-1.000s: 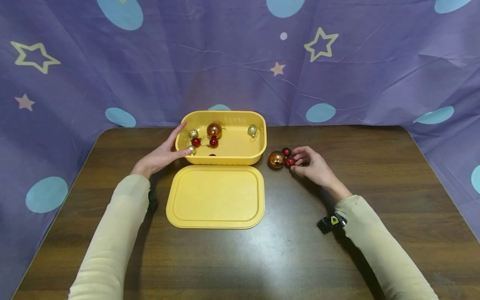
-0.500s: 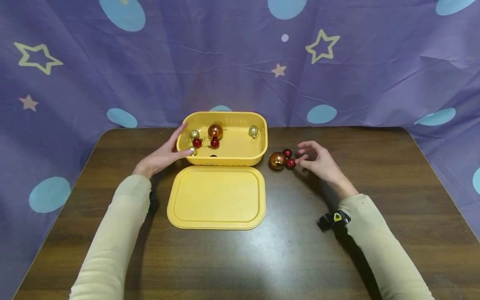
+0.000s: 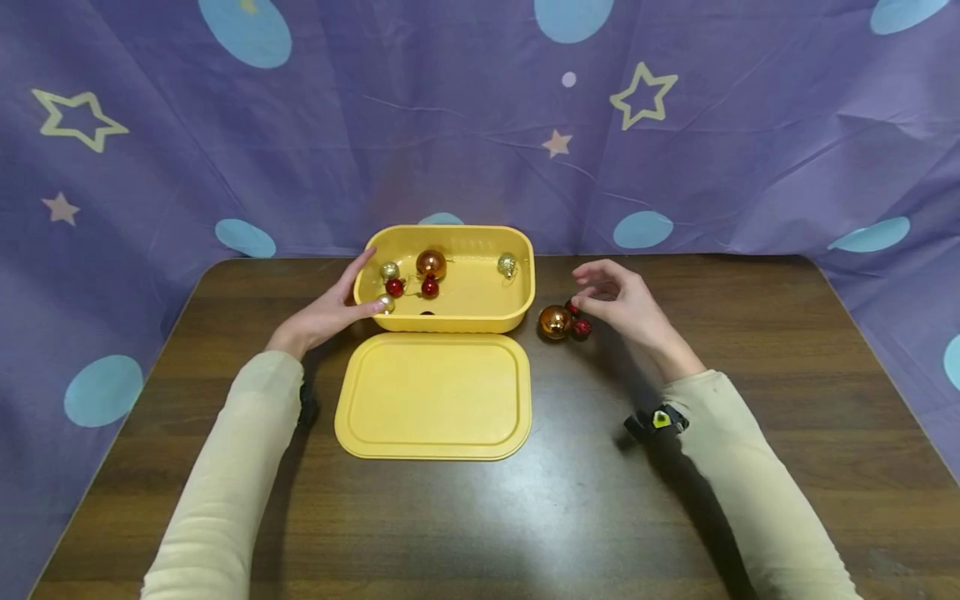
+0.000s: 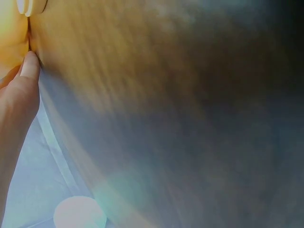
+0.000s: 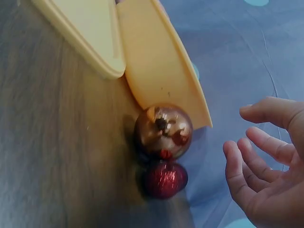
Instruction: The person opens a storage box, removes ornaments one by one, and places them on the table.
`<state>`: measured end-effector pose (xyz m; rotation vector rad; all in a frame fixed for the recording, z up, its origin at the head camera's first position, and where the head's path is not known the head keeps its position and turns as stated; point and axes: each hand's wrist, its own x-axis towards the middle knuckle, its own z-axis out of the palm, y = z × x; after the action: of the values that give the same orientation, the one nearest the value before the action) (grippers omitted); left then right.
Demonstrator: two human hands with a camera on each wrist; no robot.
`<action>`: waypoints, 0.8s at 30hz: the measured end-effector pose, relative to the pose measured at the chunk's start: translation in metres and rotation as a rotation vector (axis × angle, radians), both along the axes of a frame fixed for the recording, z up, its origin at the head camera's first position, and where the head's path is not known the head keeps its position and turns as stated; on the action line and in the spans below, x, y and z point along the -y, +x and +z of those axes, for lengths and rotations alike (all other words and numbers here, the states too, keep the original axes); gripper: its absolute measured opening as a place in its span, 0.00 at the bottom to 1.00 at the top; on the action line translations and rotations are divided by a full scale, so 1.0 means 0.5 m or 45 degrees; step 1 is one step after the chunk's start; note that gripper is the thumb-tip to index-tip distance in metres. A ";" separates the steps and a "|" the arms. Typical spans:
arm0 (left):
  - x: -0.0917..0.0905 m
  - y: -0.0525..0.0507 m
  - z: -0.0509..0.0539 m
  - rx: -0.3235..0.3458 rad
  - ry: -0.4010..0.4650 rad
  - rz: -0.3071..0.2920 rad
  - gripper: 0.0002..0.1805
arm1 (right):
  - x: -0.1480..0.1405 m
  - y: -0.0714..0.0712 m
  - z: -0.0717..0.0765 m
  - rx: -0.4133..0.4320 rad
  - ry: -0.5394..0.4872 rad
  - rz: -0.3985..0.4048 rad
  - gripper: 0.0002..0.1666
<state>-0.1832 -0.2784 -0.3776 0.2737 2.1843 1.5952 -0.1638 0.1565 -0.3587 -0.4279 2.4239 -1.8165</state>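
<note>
Yellow box: found upright just above the centre of the head view, with its lid flat on the table just below. Saw the left hand around the box's left end, gripping it, thumb over the rim and spread apart from the forefinger. Could not tell the lie of its other fingers. Inside, left of the box's middle, saw a copper ball, two red balls and two gold balls; farther right, another gold ball. Right of the frame's centre, near the box, found a loose copper ball on the table, with two loose red balls bunched against it. Saw the right hand over this cluster, in the right wrist view with fingers loosely bent and apart from the thumb. In the head view, saw the thumb tip overlapping the farther loose red ball; could not tell touching from hovering. Noted pale sleeves from the lower left and lower right, a black device at the right wrist, and a purple backdrop across the top.
</note>
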 end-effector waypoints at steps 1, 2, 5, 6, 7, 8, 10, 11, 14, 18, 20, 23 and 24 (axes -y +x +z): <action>0.000 0.000 0.000 -0.001 -0.004 0.001 0.50 | 0.005 -0.001 0.003 -0.001 0.002 0.011 0.21; 0.000 0.000 0.001 -0.003 -0.007 0.000 0.50 | 0.009 -0.001 0.005 -0.001 0.004 0.023 0.20; 0.001 0.000 0.002 -0.008 -0.016 0.000 0.51 | 0.020 -0.003 0.010 -0.001 -0.002 0.045 0.19; 0.001 0.000 0.002 -0.013 -0.023 -0.001 0.51 | 0.023 -0.003 0.011 -0.002 -0.007 0.048 0.19; 0.001 0.000 0.002 -0.015 -0.026 -0.004 0.51 | 0.025 -0.003 0.012 -0.004 -0.013 0.050 0.19; 0.002 -0.001 0.002 -0.018 -0.030 -0.005 0.51 | 0.027 -0.003 0.012 -0.006 -0.018 0.053 0.19; 0.003 -0.002 0.001 -0.020 -0.036 -0.006 0.51 | 0.031 -0.003 0.012 -0.017 -0.020 0.058 0.19; 0.003 -0.003 0.001 -0.022 -0.041 -0.006 0.51 | 0.032 -0.004 0.012 -0.020 -0.024 0.061 0.18; 0.005 -0.005 -0.002 -0.020 -0.040 -0.011 0.52 | 0.038 -0.005 0.011 -0.024 -0.028 0.069 0.18; 0.005 -0.007 -0.001 -0.025 -0.045 -0.011 0.52 | 0.048 -0.010 0.008 -0.025 -0.028 0.066 0.17; 0.004 -0.008 0.000 -0.029 -0.046 -0.010 0.52 | 0.055 -0.012 0.007 -0.026 -0.030 0.064 0.17; 0.003 -0.009 0.001 -0.030 -0.040 -0.018 0.52 | 0.069 -0.014 0.006 -0.007 -0.057 0.056 0.18; 0.002 -0.010 0.001 -0.027 -0.032 -0.019 0.52 | 0.075 -0.014 0.006 -0.006 -0.067 0.055 0.18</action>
<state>-0.1880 -0.2794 -0.3770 0.3003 2.2116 1.5625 -0.1710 0.1192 -0.3557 -0.4857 2.3553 -1.8669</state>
